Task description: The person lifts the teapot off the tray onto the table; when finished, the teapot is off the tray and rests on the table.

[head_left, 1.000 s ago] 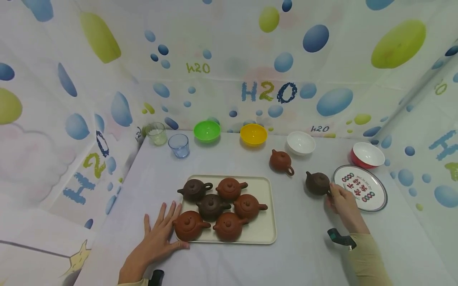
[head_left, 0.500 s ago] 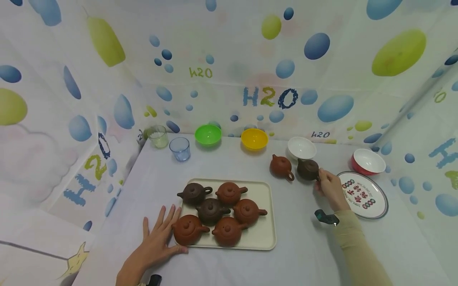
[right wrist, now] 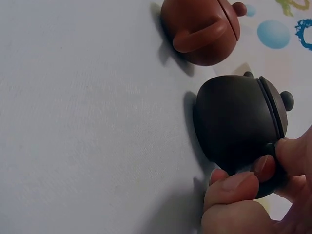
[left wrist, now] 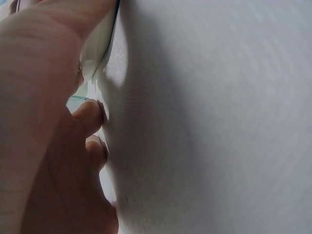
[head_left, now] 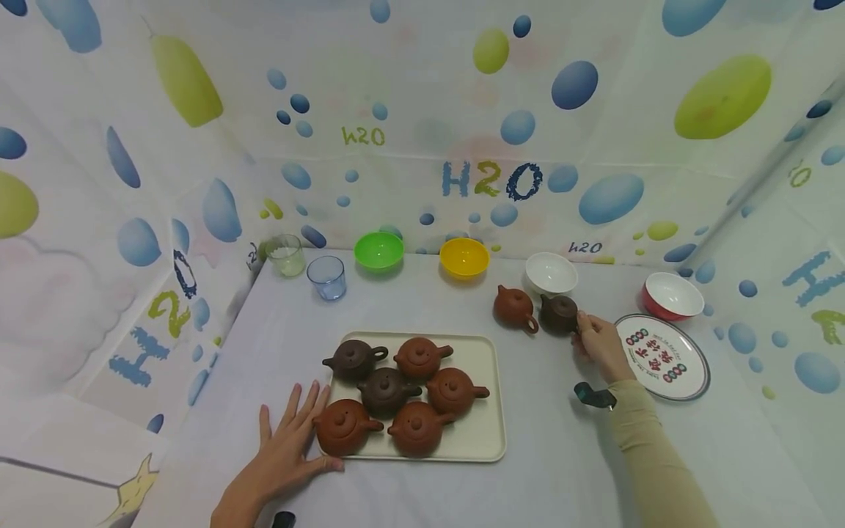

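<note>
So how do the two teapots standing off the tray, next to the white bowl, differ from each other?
The dark brown teapot is gripped at its handle by the right hand; the reddish-brown teapot beside it is untouched. The dark brown teapot stands nearer the printed plate, the reddish-brown teapot nearer the tray. The reddish-brown teapot's handle points toward the camera. Both are small, round, lidded clay pots, upright on the white tablecloth.

The place looks like a staged recording booth rather than a home: a white-covered table is boxed in on three sides by hung sheets printed with blue and green bubbles and "H2O", with bowls lined up along the back.
</note>
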The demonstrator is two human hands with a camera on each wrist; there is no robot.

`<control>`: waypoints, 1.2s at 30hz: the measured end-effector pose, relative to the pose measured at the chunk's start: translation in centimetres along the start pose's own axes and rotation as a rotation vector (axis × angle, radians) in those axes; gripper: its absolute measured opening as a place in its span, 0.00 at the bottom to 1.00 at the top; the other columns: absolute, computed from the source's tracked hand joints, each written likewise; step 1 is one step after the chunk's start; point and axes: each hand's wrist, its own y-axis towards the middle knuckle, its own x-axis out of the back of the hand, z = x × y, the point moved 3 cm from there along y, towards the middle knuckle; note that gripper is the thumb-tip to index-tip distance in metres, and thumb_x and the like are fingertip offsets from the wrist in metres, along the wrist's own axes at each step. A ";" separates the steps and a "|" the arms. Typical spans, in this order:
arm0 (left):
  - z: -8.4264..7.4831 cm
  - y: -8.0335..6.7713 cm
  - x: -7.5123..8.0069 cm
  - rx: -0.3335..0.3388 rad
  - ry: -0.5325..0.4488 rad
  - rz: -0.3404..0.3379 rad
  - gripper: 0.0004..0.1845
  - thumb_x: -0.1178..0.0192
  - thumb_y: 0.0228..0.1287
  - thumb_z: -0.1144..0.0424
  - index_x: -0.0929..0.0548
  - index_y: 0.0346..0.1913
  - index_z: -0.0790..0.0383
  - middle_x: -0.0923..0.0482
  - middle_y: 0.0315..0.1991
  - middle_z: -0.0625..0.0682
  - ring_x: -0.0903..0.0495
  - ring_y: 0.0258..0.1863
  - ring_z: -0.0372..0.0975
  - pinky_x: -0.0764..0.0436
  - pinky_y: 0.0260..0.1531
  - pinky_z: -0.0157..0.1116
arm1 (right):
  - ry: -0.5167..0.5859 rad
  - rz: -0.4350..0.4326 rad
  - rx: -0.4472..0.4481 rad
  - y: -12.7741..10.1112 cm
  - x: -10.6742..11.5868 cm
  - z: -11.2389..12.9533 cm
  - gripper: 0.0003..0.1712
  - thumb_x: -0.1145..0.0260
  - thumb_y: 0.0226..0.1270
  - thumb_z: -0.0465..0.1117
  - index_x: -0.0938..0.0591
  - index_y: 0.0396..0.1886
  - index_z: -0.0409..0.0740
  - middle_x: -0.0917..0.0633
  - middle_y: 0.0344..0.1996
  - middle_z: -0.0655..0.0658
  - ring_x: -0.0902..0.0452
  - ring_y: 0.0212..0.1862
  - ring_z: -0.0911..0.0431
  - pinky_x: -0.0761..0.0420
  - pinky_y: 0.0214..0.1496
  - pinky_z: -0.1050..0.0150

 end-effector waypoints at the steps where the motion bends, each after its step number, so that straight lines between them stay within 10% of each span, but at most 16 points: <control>1: 0.0 0.0 0.0 0.004 0.000 0.001 0.69 0.22 0.44 0.30 0.43 0.87 0.53 0.48 0.87 0.66 0.59 0.87 0.67 0.73 0.71 0.82 | -0.002 0.006 -0.008 0.0 0.0 0.0 0.36 0.57 0.87 0.66 0.22 0.57 0.39 0.19 0.35 0.51 0.26 0.34 0.60 0.24 0.32 0.66; 16: -0.2 0.1 0.1 0.023 0.008 0.021 0.69 0.21 0.44 0.31 0.42 0.86 0.58 0.49 0.87 0.65 0.59 0.87 0.67 0.72 0.70 0.83 | -0.014 0.064 0.000 -0.1 0.5 0.2 0.34 0.58 0.87 0.67 0.22 0.44 0.41 0.19 0.30 0.54 0.27 0.30 0.59 0.26 0.31 0.64; 36: 0.1 -0.1 -0.2 -0.012 0.006 -0.015 0.68 0.23 0.45 0.29 0.42 0.86 0.57 0.47 0.86 0.67 0.59 0.87 0.66 0.72 0.70 0.83 | 0.037 0.100 -0.109 -0.3 0.6 -0.5 0.42 0.55 0.82 0.74 0.22 0.61 0.41 0.16 0.39 0.55 0.26 0.38 0.59 0.24 0.40 0.64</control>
